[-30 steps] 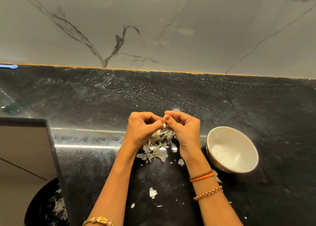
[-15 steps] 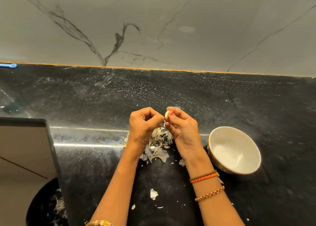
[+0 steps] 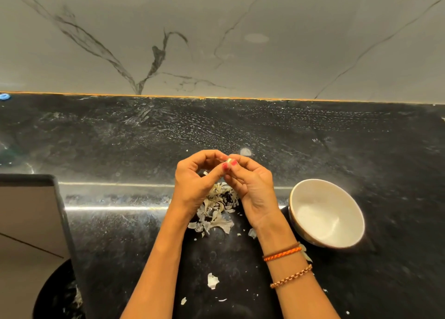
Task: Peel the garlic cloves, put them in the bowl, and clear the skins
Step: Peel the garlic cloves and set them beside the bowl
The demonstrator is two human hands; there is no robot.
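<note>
A small pale garlic clove [image 3: 229, 160], partly skinned, sits pinched between the fingertips of the left hand [image 3: 196, 186] and right hand [image 3: 252, 188], held above a heap of papery grey-white skins [image 3: 215, 210] on the black stone counter [image 3: 240, 130]. The round white ceramic bowl [image 3: 327, 212] waits at four o'clock of the hands. A slick clove could slip from the pinch into the skins, and loose flakes may drift toward the counter's edge.

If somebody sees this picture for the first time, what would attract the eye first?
Probably the two hands, left hand and right hand, meeting at centre and pinching a small garlic clove above a pile of pale skins on the black counter. Next, the white bowl to the right.
</note>
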